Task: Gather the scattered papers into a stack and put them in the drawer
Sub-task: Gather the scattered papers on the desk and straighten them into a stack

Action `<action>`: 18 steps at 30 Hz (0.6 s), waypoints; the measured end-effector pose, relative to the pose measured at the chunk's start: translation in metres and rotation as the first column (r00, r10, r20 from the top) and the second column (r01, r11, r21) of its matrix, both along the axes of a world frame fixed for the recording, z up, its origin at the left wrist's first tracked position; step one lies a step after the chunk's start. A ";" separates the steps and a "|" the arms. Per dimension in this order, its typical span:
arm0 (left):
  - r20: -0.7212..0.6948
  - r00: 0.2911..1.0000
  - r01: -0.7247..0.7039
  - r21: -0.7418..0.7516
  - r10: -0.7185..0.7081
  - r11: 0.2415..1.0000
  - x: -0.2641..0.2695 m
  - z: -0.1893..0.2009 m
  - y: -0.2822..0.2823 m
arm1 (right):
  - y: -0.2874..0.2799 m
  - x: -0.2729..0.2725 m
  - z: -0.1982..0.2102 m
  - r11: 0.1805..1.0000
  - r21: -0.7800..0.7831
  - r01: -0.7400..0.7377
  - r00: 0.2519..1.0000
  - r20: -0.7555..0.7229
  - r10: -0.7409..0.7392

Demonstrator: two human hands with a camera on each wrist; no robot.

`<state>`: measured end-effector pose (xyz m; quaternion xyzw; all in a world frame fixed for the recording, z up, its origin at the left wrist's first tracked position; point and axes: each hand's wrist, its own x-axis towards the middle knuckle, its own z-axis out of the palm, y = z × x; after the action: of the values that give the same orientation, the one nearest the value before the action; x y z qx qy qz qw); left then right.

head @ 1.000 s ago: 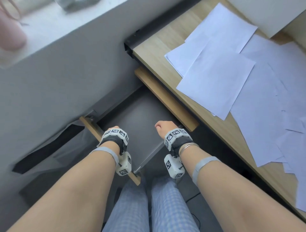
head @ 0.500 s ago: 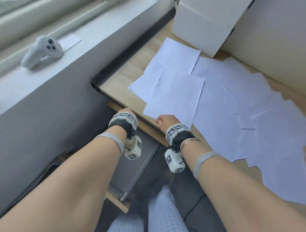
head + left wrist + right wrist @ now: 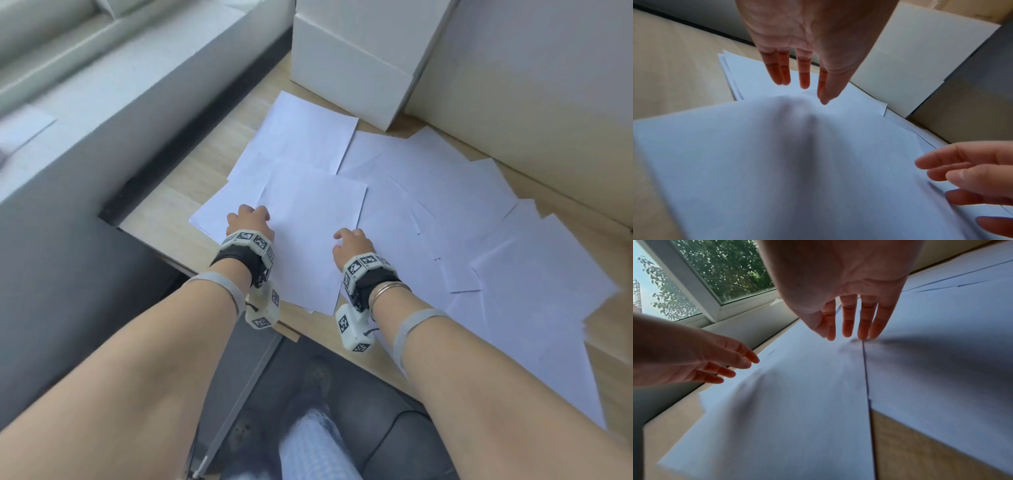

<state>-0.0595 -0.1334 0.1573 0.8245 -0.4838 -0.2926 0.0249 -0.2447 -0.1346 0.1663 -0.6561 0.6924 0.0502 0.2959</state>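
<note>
Several white papers (image 3: 445,212) lie scattered and overlapping across the wooden desk (image 3: 164,209). My left hand (image 3: 250,221) hovers with straight fingers over the left edge of the nearest sheet (image 3: 308,240), fingertips (image 3: 803,81) just above the paper (image 3: 777,162). My right hand (image 3: 351,241) is over the same sheet's right edge, fingers (image 3: 863,324) straight and reaching down to the paper (image 3: 797,402). Neither hand holds anything. The open grey drawer (image 3: 246,377) shows below the desk edge, between my forearms.
A white box (image 3: 352,61) stands at the back of the desk, and a beige wall panel (image 3: 548,85) runs along the right. A grey windowsill (image 3: 102,85) lies to the left with a sheet on it. My knees are under the desk.
Both hands rose from the open drawer below the desk and moved up onto the papers on the desktop. The head view tilted up from the drawer to the desk.
</note>
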 end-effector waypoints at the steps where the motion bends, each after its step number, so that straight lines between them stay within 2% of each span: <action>1: 0.014 1.000 -0.010 -0.006 0.010 1.000 -0.003 -0.001 -0.006 | -0.005 -0.003 -0.001 1.000 -0.001 0.019 1.000 0.012 -0.019; 5: -0.002 0.998 -0.063 0.051 0.063 0.997 -0.010 -0.007 -0.022 | -0.022 -0.010 0.002 0.988 0.037 0.148 0.985 0.086 -0.151; 10: -0.019 0.994 -0.103 0.099 0.105 0.990 -0.020 -0.010 -0.028 | -0.039 -0.015 0.008 0.933 0.132 0.335 0.896 0.261 -0.359; 15: -0.101 0.982 -0.158 0.044 0.162 0.987 -0.025 -0.006 -0.036 | -0.050 -0.031 0.015 0.910 0.132 0.392 0.850 0.326 -0.413; 18: -0.177 0.965 -0.189 0.055 0.196 0.980 -0.033 0.000 -0.040 | -0.059 -0.045 0.014 0.930 0.124 0.346 0.893 0.259 -0.367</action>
<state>-0.0922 -0.1734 0.1569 0.8379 -0.3915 -0.3716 0.0818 -0.2895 -0.1937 0.1805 -0.5069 0.7502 -0.0715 0.4185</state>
